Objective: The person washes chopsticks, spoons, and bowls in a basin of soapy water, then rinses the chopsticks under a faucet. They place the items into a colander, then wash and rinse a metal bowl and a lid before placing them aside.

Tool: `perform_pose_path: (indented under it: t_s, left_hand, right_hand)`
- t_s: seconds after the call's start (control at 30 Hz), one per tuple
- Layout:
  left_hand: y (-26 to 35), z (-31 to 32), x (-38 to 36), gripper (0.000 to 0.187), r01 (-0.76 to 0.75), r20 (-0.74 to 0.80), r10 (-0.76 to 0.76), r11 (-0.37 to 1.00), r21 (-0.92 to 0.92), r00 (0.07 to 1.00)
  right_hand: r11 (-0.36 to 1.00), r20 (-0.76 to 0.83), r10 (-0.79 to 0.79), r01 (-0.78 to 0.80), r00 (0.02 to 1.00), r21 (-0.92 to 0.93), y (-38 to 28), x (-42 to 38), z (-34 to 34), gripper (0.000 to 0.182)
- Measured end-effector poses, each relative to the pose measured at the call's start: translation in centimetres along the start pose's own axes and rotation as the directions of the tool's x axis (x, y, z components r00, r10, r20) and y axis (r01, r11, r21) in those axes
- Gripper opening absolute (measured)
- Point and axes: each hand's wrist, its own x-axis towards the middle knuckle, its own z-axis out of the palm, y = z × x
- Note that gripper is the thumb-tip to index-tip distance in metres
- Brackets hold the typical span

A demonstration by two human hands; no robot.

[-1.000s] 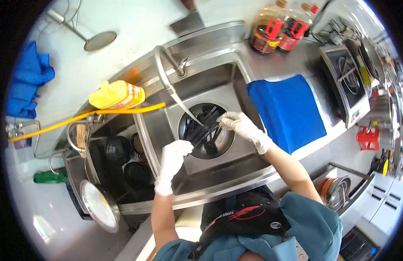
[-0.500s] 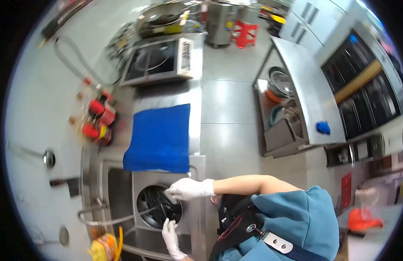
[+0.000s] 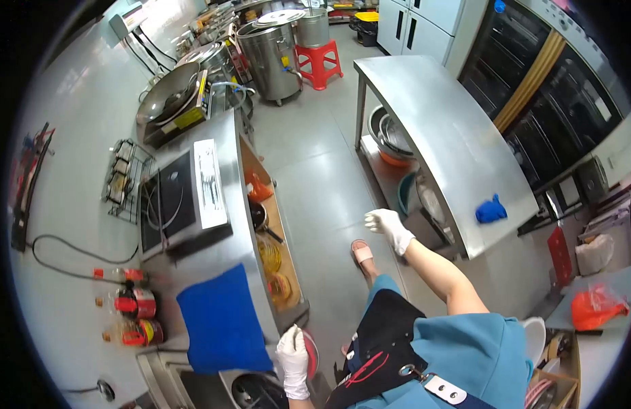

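My left hand (image 3: 292,359), in a white glove, is low in the view by the counter's front edge. Its fingers are curled together, and what they hold, if anything, is hidden. A red round rim (image 3: 311,354) shows right behind it. To its left, a dark round pot (image 3: 257,391) stands in the sink (image 3: 193,388), partly cut off by the lower edge. My right hand (image 3: 390,229), gloved too, is out over the floor beside the steel table. Its fingers are loosely bent and nothing shows in them. A blue cloth (image 3: 225,320) lies on the counter next to the sink.
An induction cooker (image 3: 176,198) sits on the steel counter, with red-labelled bottles (image 3: 135,303) along the wall. Across the aisle is a steel table (image 3: 445,129) with a crumpled blue cloth (image 3: 491,209). A large steel pot (image 3: 269,61) and a red stool (image 3: 319,64) stand farther off.
Both hands have left the pot in the sink. My right hand has swung out over the floor; my left is beside the counter edge. The view has turned toward the aisle.
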Motion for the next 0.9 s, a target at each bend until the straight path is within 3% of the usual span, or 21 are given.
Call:
perform_pose_path:
  t_s: [0.13,0.2,0.23,0.27,0.33,0.37,0.4,0.43,0.47,0.5,0.53,0.57,0.6,0.67,0.8,0.87,0.9]
  left_hand:
    - [-0.2,7.7,8.0,0.019,0.005,0.081,-0.012,0.996,0.084,0.997]
    - [-0.5,11.8,11.3,0.018,0.211,0.121,-0.226,0.97,0.122,0.967]
    - [1.9,13.4,13.8,0.019,0.293,0.148,-0.294,0.956,0.03,0.944]
    - [1.7,15.0,15.3,0.021,0.409,0.318,-0.391,0.912,0.011,0.864]
    - [0.5,18.6,17.7,0.034,0.53,0.489,-0.507,0.842,0.103,0.709]
    - [0.5,20.2,19.5,0.034,0.538,0.503,-0.513,0.836,0.108,0.696]
    - [0.6,21.6,21.0,0.033,0.545,0.518,-0.506,0.834,0.089,0.689]
    - [0.6,22.6,22.1,0.032,0.555,0.538,-0.503,0.828,0.078,0.676]
    - [0.3,23.6,23.2,0.032,0.567,0.56,-0.518,0.818,0.102,0.647]
    - [0.1,24.6,24.3,0.031,0.636,0.556,-0.57,0.766,0.093,0.605]
    - [-0.2,25.5,25.4,0.031,0.7,0.55,-0.621,0.708,0.087,0.559]
    - [-0.5,26.2,26.4,0.03,0.72,0.555,-0.637,0.688,0.095,0.535]
    - [-1.0,26.8,26.9,0.03,0.726,0.571,-0.647,0.676,0.123,0.506]
    - [-2.1,28.2,27.8,0.031,0.74,0.56,-0.672,0.656,0.147,0.484]
    - [-5.7,30.2,26.8,0.031,0.826,0.557,-0.732,0.546,0.138,0.391]
    - [-6.5,30.9,26.8,0.031,0.931,0.559,-0.811,0.318,0.176,0.171]
    - [-7.0,31.3,26.7,0.031,0.933,0.557,-0.815,0.31,0.183,0.162]
  right_hand:
    - [0.953,-0.242,0.044,0.032,0.969,0.3,-4.1,19.7,-7.5,0.016]
    - [0.902,-0.343,0.067,0.091,0.937,0.423,-3.7,31.7,-13.2,0.014]
    - [0.909,-0.458,0.1,0.107,0.883,0.404,-4.7,34.3,-14.0,0.017]
    - [0.917,-0.565,0.117,0.129,0.817,0.377,-6.4,37.0,-14.5,0.022]
    - [0.906,-0.634,0.166,0.137,0.756,0.401,-7.4,43.1,-17.1,0.017]
    - [0.951,-0.693,-0.264,0.061,0.671,-0.302,-6.8,47.1,-19.8,0.011]
    - [0.525,-0.448,-0.617,-0.086,0.647,-0.847,-5.4,51.3,-23.0,0.009]
    - [-0.161,-0.032,-0.709,-0.207,0.704,-0.965,-3.4,54.4,-26.2,0.013]
    - [-0.769,0.34,-0.487,-0.21,0.804,-0.604,-1.5,56.2,-28.6,0.02]
    - [-0.052,-0.068,-0.554,-0.117,0.83,-0.992,-3.2,55.8,-26.6,0.031]
    - [0.701,-0.466,-0.525,0.052,0.712,-0.711,-5.0,55.2,-24.5,0.046]
    - [0.707,-0.502,-0.437,-0.06,0.747,-0.705,-8.4,53.7,-22.0,0.051]
    - [0.447,-0.48,-0.544,-0.247,0.688,-0.86,-7.1,56.3,-24.1,0.057]
    - [0.439,-0.525,-0.495,-0.323,0.692,-0.839,-6.6,58.3,-25.2,0.066]
    - [0.401,-0.48,-0.483,-0.303,0.733,-0.865,-5.3,61.0,-27.4,0.081]
    - [0.52,-0.56,-0.392,-0.327,0.73,-0.789,-4.8,62.4,-28.0,0.081]
    - [0.46,-0.551,-0.435,-0.351,0.712,-0.816,-4.2,63.2,-28.0,0.069]
